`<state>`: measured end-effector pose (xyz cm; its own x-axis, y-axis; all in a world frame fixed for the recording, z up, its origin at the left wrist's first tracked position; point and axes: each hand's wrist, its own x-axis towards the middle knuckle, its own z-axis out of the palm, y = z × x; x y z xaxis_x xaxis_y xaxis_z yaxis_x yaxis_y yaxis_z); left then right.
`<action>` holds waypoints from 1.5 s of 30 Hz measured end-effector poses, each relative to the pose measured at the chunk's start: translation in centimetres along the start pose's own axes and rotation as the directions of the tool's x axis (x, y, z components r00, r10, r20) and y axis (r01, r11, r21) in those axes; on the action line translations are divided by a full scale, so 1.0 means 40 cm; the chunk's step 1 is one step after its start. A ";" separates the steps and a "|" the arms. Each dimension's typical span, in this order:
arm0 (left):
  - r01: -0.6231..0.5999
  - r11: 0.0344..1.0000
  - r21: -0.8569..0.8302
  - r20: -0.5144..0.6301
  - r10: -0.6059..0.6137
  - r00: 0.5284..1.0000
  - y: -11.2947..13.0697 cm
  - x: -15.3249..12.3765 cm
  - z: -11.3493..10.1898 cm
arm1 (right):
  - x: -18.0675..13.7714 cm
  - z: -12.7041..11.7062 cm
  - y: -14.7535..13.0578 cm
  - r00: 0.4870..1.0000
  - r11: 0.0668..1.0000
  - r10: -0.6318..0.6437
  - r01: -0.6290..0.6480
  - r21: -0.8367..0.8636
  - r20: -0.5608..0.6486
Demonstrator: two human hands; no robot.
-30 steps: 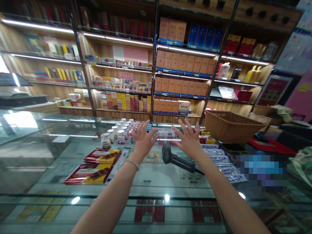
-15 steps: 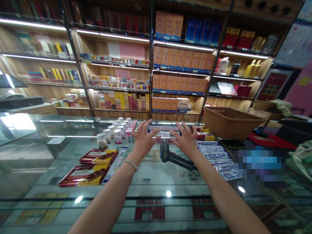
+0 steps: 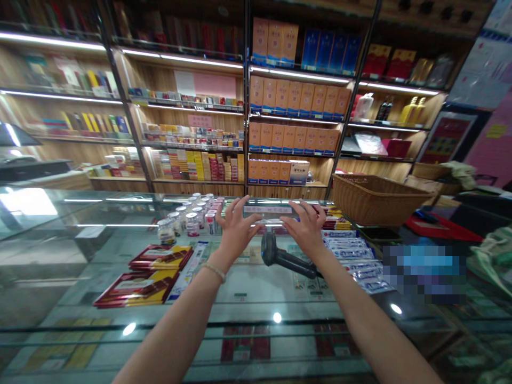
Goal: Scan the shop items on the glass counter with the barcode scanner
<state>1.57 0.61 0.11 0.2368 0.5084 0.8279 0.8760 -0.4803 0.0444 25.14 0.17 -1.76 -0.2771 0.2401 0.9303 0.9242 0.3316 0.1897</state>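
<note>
Above the glass counter (image 3: 256, 282), my left hand (image 3: 235, 234) is raised with fingers spread, and it holds nothing. My right hand (image 3: 307, 232) mirrors it, also spread, thumb pointing inward. The thumbs stay a little apart. Between and just below the hands lies a black handheld barcode scanner (image 3: 288, 261), its handle end partly behind my right wrist. Red and yellow chocolate bar packs (image 3: 136, 288) lie in two piles left of my left forearm. Several small lidded jars (image 3: 192, 224) stand beyond them. Blue and white long packets (image 3: 352, 250) are laid out right of my right hand.
A brown wicker basket (image 3: 378, 205) sits at the counter's far right. Behind the counter rise lit wooden shelves with orange boxes (image 3: 294, 96), cigarette-like packs and bottles. A pixelated blue patch covers something at the right. Red and yellow packs (image 3: 336, 221) lie near the basket.
The view has shifted very slightly, so shelves and goods sit a few pixels further left. Both hands keep nearly the same spread pose.
</note>
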 end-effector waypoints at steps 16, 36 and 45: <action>0.164 0.987 -0.006 0.073 -0.163 0.984 -0.013 0.014 -0.008 | -0.002 -0.004 0.010 0.929 0.945 0.291 -0.316 0.080 0.228; 0.224 0.941 -0.253 0.003 -0.231 0.973 -0.069 0.013 0.041 | -0.009 -0.003 0.039 0.899 0.912 0.354 -0.393 0.121 0.257; 0.228 0.946 -0.231 0.035 -0.226 0.973 -0.062 0.011 0.040 | -0.011 0.004 0.049 0.859 0.878 0.439 -0.473 0.080 0.263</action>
<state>0.15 3.17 -0.53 0.0470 0.6287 0.7762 0.7851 -0.5036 0.3604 27.02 0.84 -1.84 0.0983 0.5918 0.8001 0.9209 0.2507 -0.2986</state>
